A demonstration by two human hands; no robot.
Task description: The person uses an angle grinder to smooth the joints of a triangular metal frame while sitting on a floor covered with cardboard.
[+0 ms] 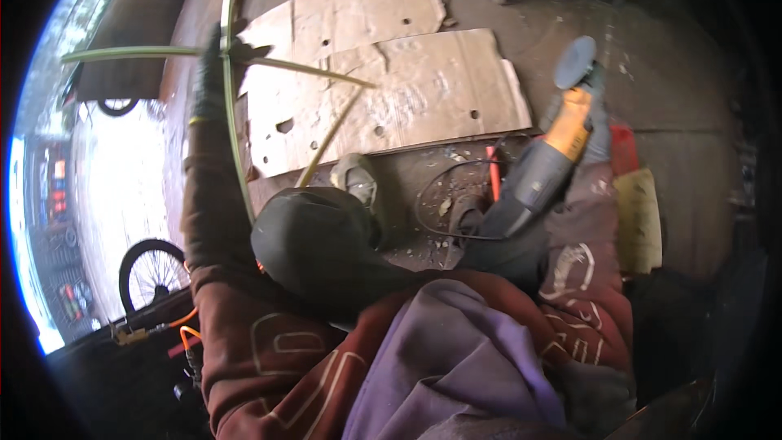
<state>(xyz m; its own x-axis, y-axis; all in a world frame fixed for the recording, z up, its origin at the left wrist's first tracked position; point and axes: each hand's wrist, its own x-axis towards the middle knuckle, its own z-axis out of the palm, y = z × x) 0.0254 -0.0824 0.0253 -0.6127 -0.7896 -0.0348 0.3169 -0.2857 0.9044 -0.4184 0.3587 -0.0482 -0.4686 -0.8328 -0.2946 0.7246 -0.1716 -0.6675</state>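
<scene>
In my gloved left hand (214, 77), held out at the upper left, is a cross-shaped frame of thin metal strips (147, 53). The fingers close around it near where the strips cross, and its other strips reach down toward my knee. On the right, my gloved right hand (599, 126) grips an angle grinder (542, 167) with a dark grey body and a yellow-orange head. The grinder's round grey disc (575, 63) points away from me, apart from the frame. Whether the disc is spinning I cannot tell.
Flat cardboard sheets (440, 85) with holes lie on the floor ahead. The grinder's black cable (419, 204) loops near my shoes. A yellowish panel (638, 220) and a red object (624, 147) stand beside my right arm. At left are a bicycle wheel (134, 265) and orange hose (189, 331).
</scene>
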